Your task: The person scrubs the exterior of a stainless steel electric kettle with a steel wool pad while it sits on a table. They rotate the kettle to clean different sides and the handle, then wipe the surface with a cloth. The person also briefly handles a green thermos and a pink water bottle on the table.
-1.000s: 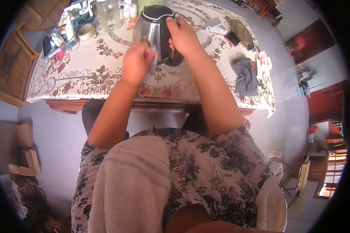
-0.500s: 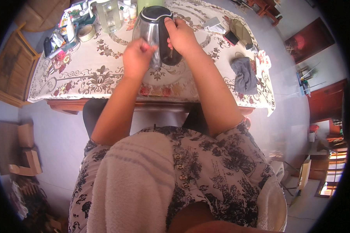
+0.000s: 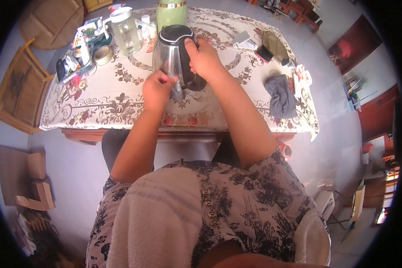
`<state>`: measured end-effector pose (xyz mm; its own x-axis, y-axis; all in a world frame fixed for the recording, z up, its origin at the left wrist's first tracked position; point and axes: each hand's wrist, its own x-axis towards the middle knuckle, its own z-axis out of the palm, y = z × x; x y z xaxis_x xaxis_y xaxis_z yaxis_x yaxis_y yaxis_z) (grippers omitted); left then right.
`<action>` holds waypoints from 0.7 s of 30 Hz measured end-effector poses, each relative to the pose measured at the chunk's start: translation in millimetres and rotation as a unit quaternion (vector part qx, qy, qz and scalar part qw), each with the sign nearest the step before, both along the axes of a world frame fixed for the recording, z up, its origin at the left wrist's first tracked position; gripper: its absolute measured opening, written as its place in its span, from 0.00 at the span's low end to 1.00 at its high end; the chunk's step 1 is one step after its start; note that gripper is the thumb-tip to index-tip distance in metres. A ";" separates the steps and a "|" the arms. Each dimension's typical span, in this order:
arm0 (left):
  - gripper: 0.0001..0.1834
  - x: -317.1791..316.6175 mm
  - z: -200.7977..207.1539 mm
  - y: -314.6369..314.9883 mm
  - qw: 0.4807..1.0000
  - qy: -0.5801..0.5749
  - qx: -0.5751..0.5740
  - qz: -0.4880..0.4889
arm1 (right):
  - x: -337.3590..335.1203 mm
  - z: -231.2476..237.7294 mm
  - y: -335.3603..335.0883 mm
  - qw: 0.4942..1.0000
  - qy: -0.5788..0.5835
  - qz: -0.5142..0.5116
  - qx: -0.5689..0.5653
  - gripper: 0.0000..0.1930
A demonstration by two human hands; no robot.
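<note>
An electric kettle (image 3: 167, 56) with a black lid and shiny body stands near the middle of the table. My right hand (image 3: 205, 58) is wrapped round its black handle (image 3: 186, 58), thumb toward the top. On the near left side of the kettle, my left hand (image 3: 158, 90) is closed, with thumb and fingertips pinched together. Just beside those fingertips shows a clear, ribbed thing (image 3: 177, 91), which the left hand seems to grip; its exact kind cannot be made out. The kettle's base is partly hidden behind it.
A lidded clear pitcher (image 3: 127, 38), small white bottles (image 3: 152, 30), a tape roll (image 3: 103, 55) and a filled tray (image 3: 81, 67) stand left. Behind the kettle is a green flask (image 3: 170, 15). A grey cloth (image 3: 280, 96) and dark phone (image 3: 264, 54) lie right on the patterned tablecloth (image 3: 120, 105).
The whole view has shifted, so the table sits lower in the picture. My left hand has come slightly nearer to me along the kettle's side. My right hand stays on the handle.
</note>
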<state>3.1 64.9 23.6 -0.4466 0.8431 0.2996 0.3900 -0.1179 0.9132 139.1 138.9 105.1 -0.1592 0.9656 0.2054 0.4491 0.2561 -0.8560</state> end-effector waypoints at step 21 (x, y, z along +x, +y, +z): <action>0.12 21.9 26.0 4.9 0.972 -0.224 0.063 -0.020 | 6.7 0.6 6.6 1.000 -0.018 0.014 0.010 0.27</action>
<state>25.0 69.9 49.6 -0.5230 0.8320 0.1848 -0.0513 -0.2472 0.9676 145.9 145.6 105.7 -0.1935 0.9566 0.2177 0.4722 0.2854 -0.8340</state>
